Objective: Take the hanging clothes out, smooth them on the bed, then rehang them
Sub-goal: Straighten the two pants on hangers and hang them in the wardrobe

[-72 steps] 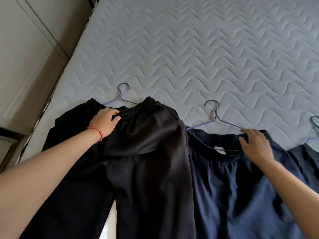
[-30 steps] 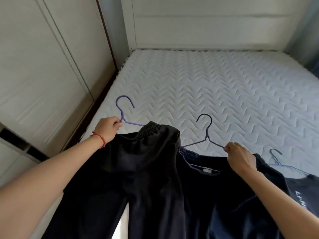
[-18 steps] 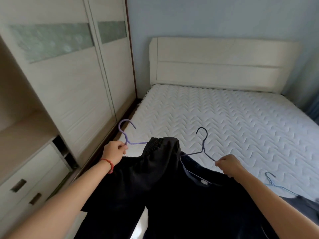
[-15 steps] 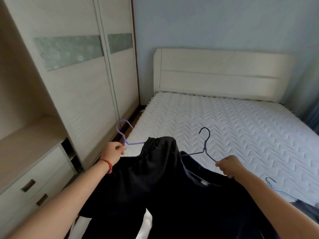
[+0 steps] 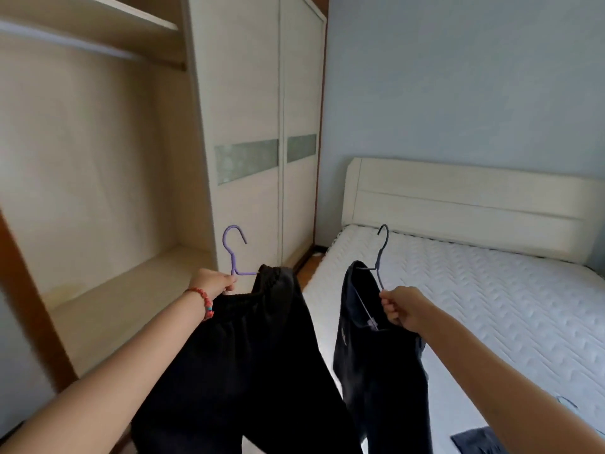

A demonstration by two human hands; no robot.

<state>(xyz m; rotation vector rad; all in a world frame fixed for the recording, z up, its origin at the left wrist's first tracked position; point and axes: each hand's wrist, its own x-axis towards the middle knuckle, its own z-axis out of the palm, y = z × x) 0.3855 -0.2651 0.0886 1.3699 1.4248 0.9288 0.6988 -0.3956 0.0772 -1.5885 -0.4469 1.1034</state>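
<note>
My left hand (image 5: 212,283), with a red bead bracelet at the wrist, grips a purple hanger (image 5: 233,253) that carries black trousers (image 5: 242,362). My right hand (image 5: 404,306) grips a dark hanger (image 5: 381,253) carrying navy trousers (image 5: 379,371). Both garments hang in the air between me and the bed (image 5: 474,306), their hooks pointing up. A third dark garment (image 5: 474,442) lies on the mattress at the lower right, beside a blue hanger (image 5: 568,403).
An open wardrobe bay (image 5: 98,191) stands to the left with a hanging rail (image 5: 65,40) near the top and a bare shelf below. Closed sliding doors (image 5: 262,142) are beside it. A white headboard (image 5: 458,198) backs the bed against a blue wall.
Both hands have lifted the two hangers with their trousers off the bed. My view has risen and swung left toward the open wardrobe bay.
</note>
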